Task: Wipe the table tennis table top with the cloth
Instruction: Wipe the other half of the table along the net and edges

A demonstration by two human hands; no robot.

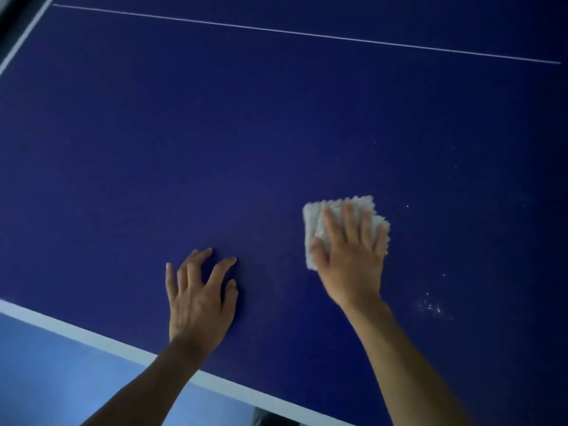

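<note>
Your left hand [199, 299], lower centre of the frame, rests fingertips on the blue table top [215, 133], fingers spread and holding nothing. Right of it, your right hand [350, 259] presses flat, fingers straight, on the white cloth [312, 216]. White specks [430, 305] lie at lower right of the frame.

The dark blue table top [215, 133], white-edged with a thin white line [307, 34], carries a folded white cloth [312, 218] and scattered pale specks [430, 306]
</note>
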